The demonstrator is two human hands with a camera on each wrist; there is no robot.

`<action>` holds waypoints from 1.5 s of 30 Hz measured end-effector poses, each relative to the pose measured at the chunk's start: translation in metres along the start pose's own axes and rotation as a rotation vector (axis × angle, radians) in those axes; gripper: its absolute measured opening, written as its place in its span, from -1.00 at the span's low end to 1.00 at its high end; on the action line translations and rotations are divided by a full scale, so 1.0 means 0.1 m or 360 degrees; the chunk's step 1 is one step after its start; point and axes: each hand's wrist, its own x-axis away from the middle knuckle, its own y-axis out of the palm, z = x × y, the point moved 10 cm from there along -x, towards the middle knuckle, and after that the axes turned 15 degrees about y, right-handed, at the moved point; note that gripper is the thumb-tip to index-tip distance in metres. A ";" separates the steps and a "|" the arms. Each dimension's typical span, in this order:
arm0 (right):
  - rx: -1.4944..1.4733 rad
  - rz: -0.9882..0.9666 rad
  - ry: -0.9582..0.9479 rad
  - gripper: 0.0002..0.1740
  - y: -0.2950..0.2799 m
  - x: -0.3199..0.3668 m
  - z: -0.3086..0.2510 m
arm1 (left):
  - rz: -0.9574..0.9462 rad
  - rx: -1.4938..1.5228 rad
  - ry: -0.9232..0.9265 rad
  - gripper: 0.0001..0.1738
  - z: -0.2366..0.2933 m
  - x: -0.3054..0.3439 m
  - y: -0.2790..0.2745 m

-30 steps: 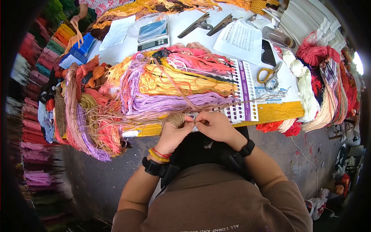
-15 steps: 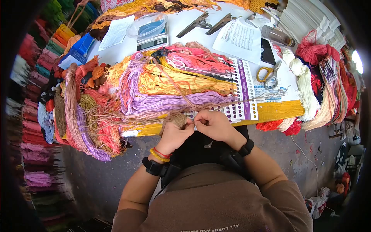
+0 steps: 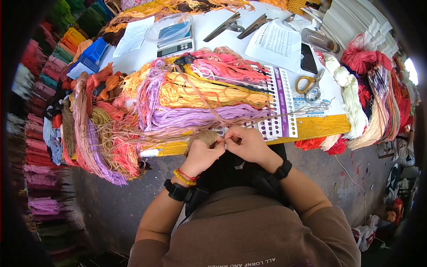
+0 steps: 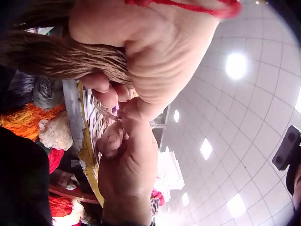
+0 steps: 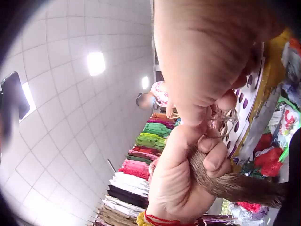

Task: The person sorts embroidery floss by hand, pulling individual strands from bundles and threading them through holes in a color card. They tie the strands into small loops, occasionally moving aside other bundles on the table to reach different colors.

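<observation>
At the table's front edge, my left hand grips a brown skein of thread, its fingers curled round the bundle. My right hand meets it fingertip to fingertip, thumb and forefinger pinching a thin thread. In the right wrist view, thread loops show beside the pinching fingertips. Long tan strands stretch across the table behind both hands. Just beyond lie lilac threads and yellow threads, running to a punched card with purple print.
Scissors and a black phone lie right of the card. Behind are a scale under a clear lid, two large clips and printed sheets. Mixed skeins hang over the left edge, white skeins at the right.
Both hands stay together at the table edge, their fingertips shifting only slightly. Another person's arm at the upper left has withdrawn from the blue basket.
</observation>
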 end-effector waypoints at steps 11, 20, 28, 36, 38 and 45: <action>0.0046 -0.0057 0.0008 -0.82 0.02 0.01 -0.01 | -0.0115 -0.0180 0.0113 -0.95 0.03 -0.01 0.04; 0.0072 -0.0114 -0.0004 -0.82 -0.02 0.06 -0.13 | -0.0028 0.0052 0.0025 -0.98 -0.01 0.01 0.02; -0.0274 -0.0163 0.0094 -0.86 0.02 0.00 0.08 | 0.0053 0.0092 -0.0058 -0.96 -0.03 0.04 -0.02; -0.0315 -0.0100 0.0068 -0.86 0.03 -0.01 0.11 | 0.0045 0.0248 -0.0049 -0.91 0.03 0.04 0.01; -0.0313 -0.0100 0.0047 -0.86 0.02 -0.01 0.09 | 0.0052 0.0207 -0.0039 -0.90 0.00 0.03 0.00; -0.0784 -0.0189 0.0163 -0.74 -0.03 -0.03 0.16 | 0.0223 0.1083 -0.0223 -0.87 0.08 0.06 -0.04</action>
